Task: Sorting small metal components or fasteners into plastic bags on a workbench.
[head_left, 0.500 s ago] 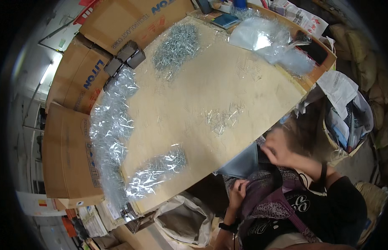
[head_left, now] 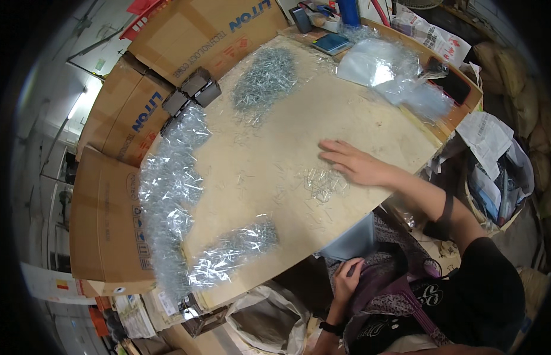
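Note:
My right hand (head_left: 359,167) lies flat on the wooden tabletop (head_left: 287,136), its fingers stretched out and holding nothing. Just below it is a small scatter of thin metal pins (head_left: 325,184). At the near table edge my left hand (head_left: 347,279) is closed, with curled fingertips at the lower rim of a grey-blue tray (head_left: 351,238); the tray sits against the edge. Farther back rests a bigger heap of pins (head_left: 266,77). Clear plastic bags of pins (head_left: 172,189) line the left side, and another shiny bagful (head_left: 234,251) lies at the near left.
Cardboard boxes (head_left: 112,219) wall the left and back. Empty-looking clear bags (head_left: 379,62), a phone (head_left: 450,80) and a blue-topped flat item (head_left: 330,42) lie at the far right. An open sack (head_left: 269,316) stands below the near edge, and a paper-filled bin (head_left: 494,171) at right.
My right hand has come up from beside the tray onto the tabletop. A faint scatter of pins on the table's right part no longer shows. My left hand stays by the tray.

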Motion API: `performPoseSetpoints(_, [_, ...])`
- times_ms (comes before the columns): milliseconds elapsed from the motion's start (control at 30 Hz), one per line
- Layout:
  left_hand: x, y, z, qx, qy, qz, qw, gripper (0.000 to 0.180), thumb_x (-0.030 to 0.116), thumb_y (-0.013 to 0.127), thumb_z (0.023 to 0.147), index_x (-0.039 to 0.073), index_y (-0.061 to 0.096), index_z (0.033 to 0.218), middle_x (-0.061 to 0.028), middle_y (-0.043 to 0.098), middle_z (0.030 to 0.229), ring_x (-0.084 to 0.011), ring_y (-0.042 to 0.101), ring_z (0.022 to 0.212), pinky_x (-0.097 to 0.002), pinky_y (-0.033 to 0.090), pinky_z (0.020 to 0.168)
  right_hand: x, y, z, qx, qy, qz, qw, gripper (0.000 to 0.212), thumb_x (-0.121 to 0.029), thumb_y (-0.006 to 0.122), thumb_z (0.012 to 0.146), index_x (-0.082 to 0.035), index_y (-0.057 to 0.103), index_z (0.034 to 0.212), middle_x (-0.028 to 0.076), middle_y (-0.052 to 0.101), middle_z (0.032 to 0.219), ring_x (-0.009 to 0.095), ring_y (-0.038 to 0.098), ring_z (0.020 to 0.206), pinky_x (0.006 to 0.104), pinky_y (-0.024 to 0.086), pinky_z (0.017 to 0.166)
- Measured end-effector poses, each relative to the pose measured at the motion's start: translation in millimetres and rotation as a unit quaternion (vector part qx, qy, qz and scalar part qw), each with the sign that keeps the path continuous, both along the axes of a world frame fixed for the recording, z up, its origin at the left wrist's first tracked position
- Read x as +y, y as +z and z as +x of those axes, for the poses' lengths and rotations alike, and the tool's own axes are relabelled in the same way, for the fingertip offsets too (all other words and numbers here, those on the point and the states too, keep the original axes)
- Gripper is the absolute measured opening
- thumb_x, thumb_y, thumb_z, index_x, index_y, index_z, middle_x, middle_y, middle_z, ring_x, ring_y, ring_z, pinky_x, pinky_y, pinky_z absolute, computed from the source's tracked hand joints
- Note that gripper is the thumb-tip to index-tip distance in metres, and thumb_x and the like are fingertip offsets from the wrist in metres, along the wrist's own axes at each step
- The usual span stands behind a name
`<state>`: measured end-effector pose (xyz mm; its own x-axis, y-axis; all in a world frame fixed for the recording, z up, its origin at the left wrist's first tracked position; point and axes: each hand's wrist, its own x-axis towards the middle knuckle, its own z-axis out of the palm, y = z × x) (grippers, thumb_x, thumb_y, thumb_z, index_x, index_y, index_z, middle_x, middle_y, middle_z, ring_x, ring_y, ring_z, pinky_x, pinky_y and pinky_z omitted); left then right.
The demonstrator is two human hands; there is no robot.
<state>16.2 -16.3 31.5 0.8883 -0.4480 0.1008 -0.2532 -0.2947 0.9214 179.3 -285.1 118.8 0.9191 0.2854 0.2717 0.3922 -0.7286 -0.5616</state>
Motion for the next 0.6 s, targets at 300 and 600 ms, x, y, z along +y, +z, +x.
performPoseSetpoints(300, [-3.9,4.0,-2.8,0.019,0.012,-0.009,1.000,0.011,0.001,0.070,0.081,0.000,0.068,0.093,-0.0129,0.069,0.089,-0.0236,0.068,0.082,-0.0305,0.052,0.074,82.0,2.9,52.2,-0.086,0.061,-0.104,0.989,0.064,-0.057,0.050,0.088,-0.020,0.044,0.140,0.017,0.031,0.151,0.033,0.023,0.142,0.0569,0.011,0.114])
performPoseSetpoints(600, [-3.0,4.5,-5.8,0.037,0.018,-0.031,0.999,0.012,0.002,0.069,0.082,0.001,0.068,0.094,-0.0132,0.069,0.089,-0.0244,0.068,0.081,-0.0308,0.052,0.074,46.5,1.9,-9.4,0.010,0.175,0.043,0.984,0.039,-0.025,0.058,0.089,-0.017,0.057,0.127,0.013,0.043,0.144,0.033,0.032,0.138,0.0547,0.019,0.114])
